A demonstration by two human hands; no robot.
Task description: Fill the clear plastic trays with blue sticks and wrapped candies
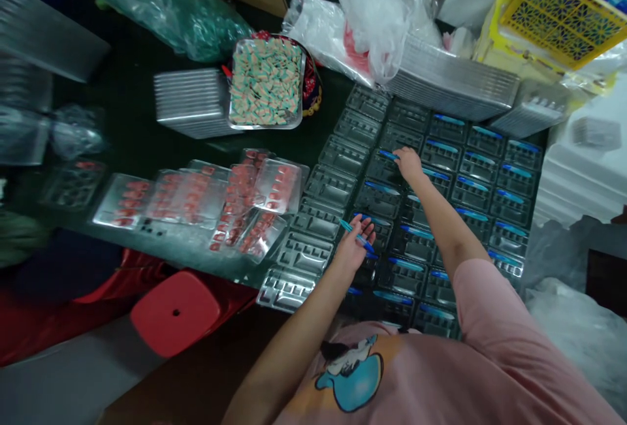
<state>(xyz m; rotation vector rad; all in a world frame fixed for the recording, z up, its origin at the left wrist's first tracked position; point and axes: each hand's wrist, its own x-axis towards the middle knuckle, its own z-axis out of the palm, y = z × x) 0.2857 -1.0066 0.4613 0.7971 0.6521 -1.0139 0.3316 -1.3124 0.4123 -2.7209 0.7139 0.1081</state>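
Head view shows pens being laid into rows of clear plastic trays, which looks to be the step in hand. Right of centre, the right hand (407, 165) has its fingers closed on one end of a blue pen (388, 155), which lies over a tray (381, 169); whether the pen is fully seated is too small to tell. Below it, near the middle of the frame, the left hand (353, 247) holds a teal pen (347, 225) in loosely curled fingers; a blue part shows beyond them, perhaps a second pen. Trays in the leftmost column (337, 153) show no pen. The next move seems to call for pressing the pen flat, then letting go cleanly without shifting the tray.
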